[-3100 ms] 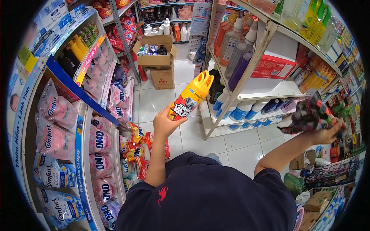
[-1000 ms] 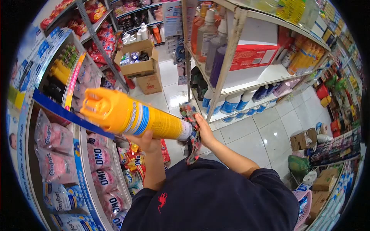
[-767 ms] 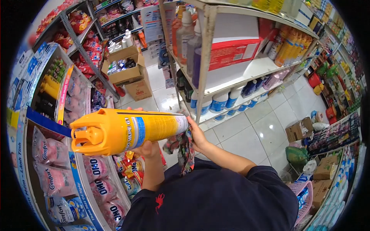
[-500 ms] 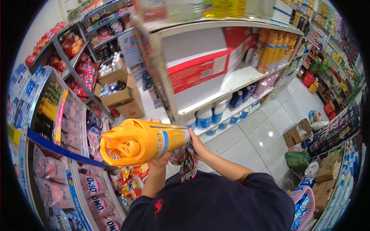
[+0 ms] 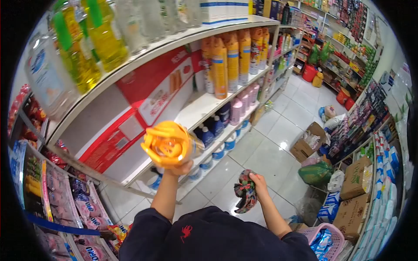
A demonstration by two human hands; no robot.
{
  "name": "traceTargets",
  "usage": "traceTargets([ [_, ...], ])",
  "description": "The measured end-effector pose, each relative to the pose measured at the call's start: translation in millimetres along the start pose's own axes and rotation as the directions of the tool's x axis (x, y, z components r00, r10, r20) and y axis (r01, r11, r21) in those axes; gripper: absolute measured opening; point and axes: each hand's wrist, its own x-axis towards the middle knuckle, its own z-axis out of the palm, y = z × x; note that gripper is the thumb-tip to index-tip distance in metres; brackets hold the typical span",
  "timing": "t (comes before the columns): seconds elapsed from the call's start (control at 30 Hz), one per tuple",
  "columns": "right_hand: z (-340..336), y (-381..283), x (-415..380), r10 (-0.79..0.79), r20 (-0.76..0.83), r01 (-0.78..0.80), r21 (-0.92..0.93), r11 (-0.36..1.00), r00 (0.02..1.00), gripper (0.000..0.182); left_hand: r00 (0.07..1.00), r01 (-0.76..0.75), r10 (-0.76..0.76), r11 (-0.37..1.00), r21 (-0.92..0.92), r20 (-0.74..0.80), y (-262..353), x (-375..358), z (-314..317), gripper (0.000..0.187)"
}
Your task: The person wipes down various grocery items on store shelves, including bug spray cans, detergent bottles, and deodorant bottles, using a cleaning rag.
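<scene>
An orange-capped spray can (image 5: 166,145) is in my left hand (image 5: 180,168), its top tilted toward me in front of the shelf. My fingers wrap its side; the lower part of the can is largely hidden behind its cap. Off to the right, my right hand (image 5: 260,186) grips a dark, flower-patterned cloth (image 5: 246,192) that hangs crumpled over the floor. Beyond the held can, several similar orange spray cans (image 5: 220,69) stand upright on the white shelf (image 5: 204,103), apart from my hands.
Yellow liquid bottles (image 5: 102,37) line the upper shelf. A red and white carton (image 5: 148,87) fills the shelf at left. Below are white and blue tubs (image 5: 218,152). Packets rack at lower left. Tiled floor (image 5: 257,150) leads to an open cardboard box (image 5: 308,141) and a pink basket (image 5: 335,241).
My view has swung right along the shelf. My hands have moved apart: the left keeps the spray can, and the right has come off it, carrying the cloth to the right.
</scene>
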Motion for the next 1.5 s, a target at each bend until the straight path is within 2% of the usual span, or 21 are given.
traceTargets([
  [0.13,-40,-21,6,-0.072,-0.208,0.076,0.011,0.997,0.975,0.027,0.999,0.032,-0.032,0.996,0.087,-0.004,-75,13,10,0.083],
  [0.17,-44,-24,11,-0.065,-0.213,0.068,0.007,0.998,0.975,0.027,0.999,0.034,-0.034,0.993,0.113,-0.004,-92,19,13,0.082],
  [0.23,-48,-28,26,-0.17,-0.268,0.177,0.002,0.984,0.948,0.026,0.999,0.041,-0.041,0.99,0.134,-0.004,-118,37,26,0.082],
  [0.3,-57,-27,47,-0.201,-0.277,0.203,-0.025,0.979,0.94,0.026,0.997,-0.072,0.072,0.997,0.003,-0.041,-141,52,36,0.082],
  [0.33,-58,-26,58,-0.239,-0.278,0.234,-0.051,0.971,0.93,0.025,0.996,-0.07,0.073,0.996,0.063,-0.043,-157,54,30,0.082],
  [0.43,-60,-38,95,-0.312,-0.275,0.289,-0.122,0.95,0.91,0.025,0.988,-0.106,0.111,0.993,0.056,-0.103,-189,71,31,0.081],
  [0.47,-59,-47,108,-0.316,-0.269,0.29,-0.131,0.948,0.91,0.025,0.989,-0.044,0.047,0.999,0.025,-0.14,-196,79,33,0.081],
  [0.53,-57,-68,132,-0.327,-0.264,0.298,-0.145,0.943,0.907,0.025,0.981,-0.043,0.054,0.997,0.062,-0.185,-215,90,33,0.081],
  [0.6,-55,-85,159,-0.346,-0.222,0.318,-0.151,0.936,0.912,0.025,0.977,-0.035,0.07,0.985,0.169,-0.202,-232,104,27,0.083],
  [0.63,-51,-93,171,-0.366,-0.204,0.342,-0.144,0.929,0.908,0.025,0.965,-0.024,0.068,0.985,0.169,-0.255,-238,111,30,0.082],
  [0.77,-25,-112,214,-0.37,-0.148,0.356,-0.114,0.928,0.917,0.028,0.958,0.008,0.062,0.969,0.245,-0.278,-261,137,22,0.081],
  [0.83,-18,-115,231,-0.328,-0.033,0.323,-0.101,0.941,0.944,0.033,0.95,0.033,0.048,0.968,0.251,-0.31,-265,147,22,0.081],
  [0.97,3,-123,256,-0.266,0.071,0.27,-0.051,0.962,0.961,0.033,0.939,0.143,-0.042,0.95,0.276,-0.342,-274,164,19,0.077],
  [1.03,5,-127,268,-0.245,0.125,0.252,-0.039,0.967,0.961,0.032,0.918,0.195,-0.101,0.957,0.215,-0.382,-272,172,24,0.075],
  [1.17,6,-132,290,-0.195,0.244,0.217,-0.07,0.974,0.95,0.031,0.903,0.229,-0.075,0.916,0.328,-0.422,-283,180,20,0.071],
  [1.23,11,-140,297,-0.122,0.313,0.137,-0.029,0.99,0.942,0.031,0.9,0.232,-0.041,0.889,0.395,-0.434,-286,178,20,0.071],
  [1.3,15,-147,301,-0.115,0.324,0.141,-0.06,0.988,0.939,0.03,0.907,0.216,-0.018,0.877,0.429,-0.42,-296,180,25,0.071],
  [1.37,8,-143,310,-0.152,0.358,0.199,-0.098,0.975,0.921,0.027,0.862,0.309,-0.142,0.909,0.281,-0.487,-306,173,18,0.073],
  [1.43,8,-154,310,-0.185,0.366,0.233,-0.091,0.968,0.912,0.026,0.865,0.345,-0.1,0.83,0.438,-0.491,-305,170,17,0.071],
  [1.47,7,-159,310,-0.192,0.403,0.247,-0.089,0.965,0.895,0.025,0.871,0.344,-0.111,0.834,0.432,-0.479,-305,170,20,0.071],
  [1.5,4,-162,311,-0.198,0.391,0.249,-0.084,0.965,0.899,0.025,0.868,0.312,-0.044,0.822,0.476,-0.494,-296,174,27,0.07],
])
